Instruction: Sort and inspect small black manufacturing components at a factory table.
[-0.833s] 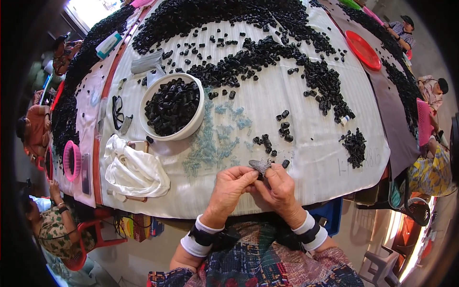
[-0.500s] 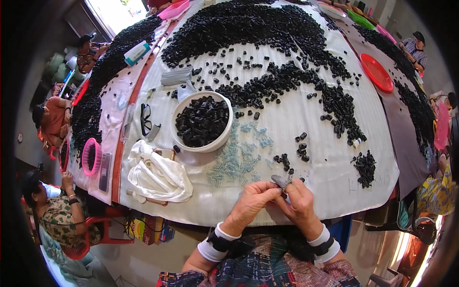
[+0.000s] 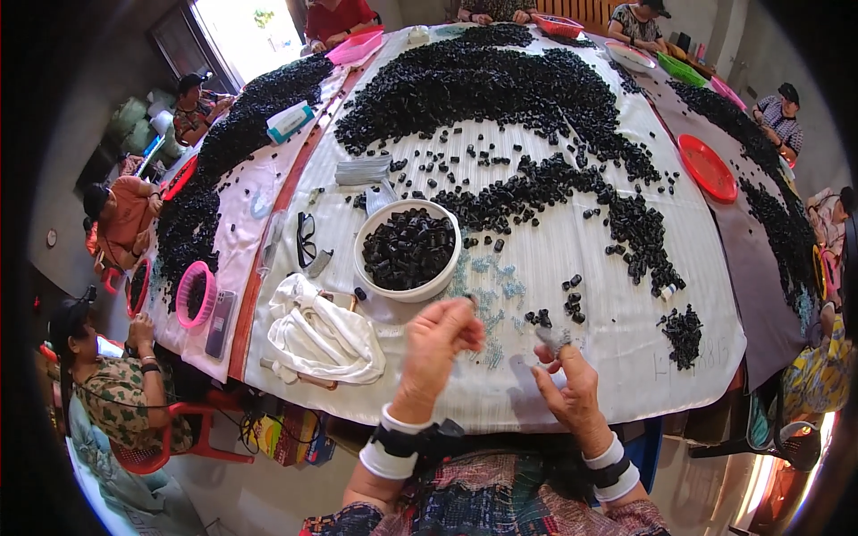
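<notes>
My left hand (image 3: 441, 338) is lifted over the table beside the white bowl, its fingers pinched together and slightly blurred. A small dark piece shows at its fingertips, too smeared to tell its kind. In my right hand (image 3: 572, 384), farther right, a grey blunt-ended piece (image 3: 552, 339) sticks up from the curled fingers, the thumb somewhat apart. The white bowl (image 3: 364, 259) is heaped with short black plastic pieces (image 3: 407, 246). Small clear bluish pieces (image 3: 487, 313) are scattered between the bowl and my hands. A few loose black pieces (image 3: 573, 304) lie just beyond my right hand.
Large heaps of black pieces (image 3: 483, 85) cover the far table, with a smaller pile (image 3: 681, 335) at right. Left of the bowl lie a white cloth (image 3: 322, 330), glasses (image 3: 306, 234) and a grey stack (image 3: 362, 171). Several people sit around; a red tray (image 3: 706, 168) stands at right.
My hands were together over the grey piece and have separated. The left moved left and up toward the bowl; the right keeps the grey piece. The whole view has shifted slightly.
</notes>
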Demonstrator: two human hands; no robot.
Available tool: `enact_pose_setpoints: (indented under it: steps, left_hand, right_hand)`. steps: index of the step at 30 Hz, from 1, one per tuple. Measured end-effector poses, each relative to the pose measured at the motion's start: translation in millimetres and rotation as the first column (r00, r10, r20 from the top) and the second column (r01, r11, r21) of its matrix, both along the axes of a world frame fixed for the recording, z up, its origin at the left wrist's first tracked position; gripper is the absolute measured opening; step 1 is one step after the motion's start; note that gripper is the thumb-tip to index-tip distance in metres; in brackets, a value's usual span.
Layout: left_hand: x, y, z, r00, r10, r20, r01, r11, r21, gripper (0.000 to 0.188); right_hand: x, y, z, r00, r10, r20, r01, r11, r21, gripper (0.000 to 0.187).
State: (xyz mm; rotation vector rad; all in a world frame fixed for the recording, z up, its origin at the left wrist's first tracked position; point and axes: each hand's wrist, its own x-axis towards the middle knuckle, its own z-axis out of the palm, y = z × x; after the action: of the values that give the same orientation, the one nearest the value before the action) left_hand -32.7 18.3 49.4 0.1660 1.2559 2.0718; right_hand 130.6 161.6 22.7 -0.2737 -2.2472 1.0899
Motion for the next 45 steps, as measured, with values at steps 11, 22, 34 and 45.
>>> enact_pose_setpoints:
  steps: [11,22,34,45]
  left_hand:
    - [-66.9,-17.8,21.1,0.941,0.289,-0.175,-0.303,0.951,-0.061,0.044]
    - [-74.6,-49.5,-24.1,0.846,0.523,-0.104,-0.53,0.801,-0.279,0.046]
    - [-75.3,-38.1,-13.9,0.898,0.434,-0.064,-0.428,0.833,-0.35,0.022]
    - [-98.4,-25.1,-4.6,0.871,0.48,0.103,-0.45,0.865,-0.222,0.04]
  right_hand:
    - [-1.8,3.9,-17.1,0.997,-0.049,0.066,0.055,0.993,-0.101,0.014]
    - [0.0,-1.3,-31.2,0.996,-0.093,0.002,0.092,0.986,-0.142,0.003]
    - [2.7,-1.9,-34.6,0.977,-0.196,-0.08,0.178,0.965,-0.193,0.004]
    - [0.6,0.4,-15.1,0.988,-0.136,-0.073,0.126,0.983,-0.131,0.006]
